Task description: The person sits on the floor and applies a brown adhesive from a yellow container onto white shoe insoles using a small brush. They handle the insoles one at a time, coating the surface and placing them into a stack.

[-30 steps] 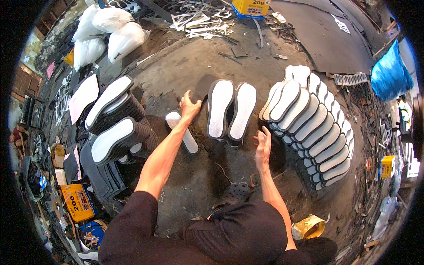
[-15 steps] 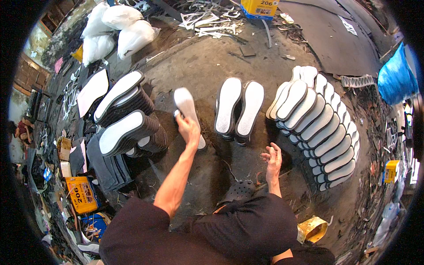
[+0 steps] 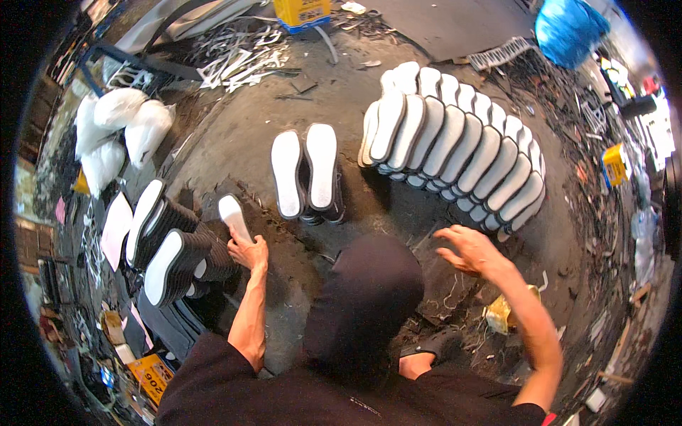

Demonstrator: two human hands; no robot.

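Observation:
My left hand (image 3: 249,252) is closed around a white-topped shoe sole (image 3: 231,213), gripping its near end above the dark floor. To its left stand stacks of dark-edged soles (image 3: 172,265) with white tops. Two upright stacks of soles (image 3: 322,160) stand side by side ahead of the held one. My right hand (image 3: 465,248) is raised, fingers spread and holding nothing. It is just short of the long fanned rows of overlapping white soles (image 3: 462,142) at the right.
A dark rounded cloth-covered shape (image 3: 366,298) fills the near middle. A yellow cut-open container (image 3: 501,312) lies by my right forearm. White bags (image 3: 121,124) sit far left, near white scraps (image 3: 245,60). A blue bag (image 3: 568,32) stands far right. Dark sheets (image 3: 174,319) lie near left.
The view has swung to the right, so the scene sits further left. My right hand has moved rightward toward the fanned rows. My left hand keeps its hold on the sole.

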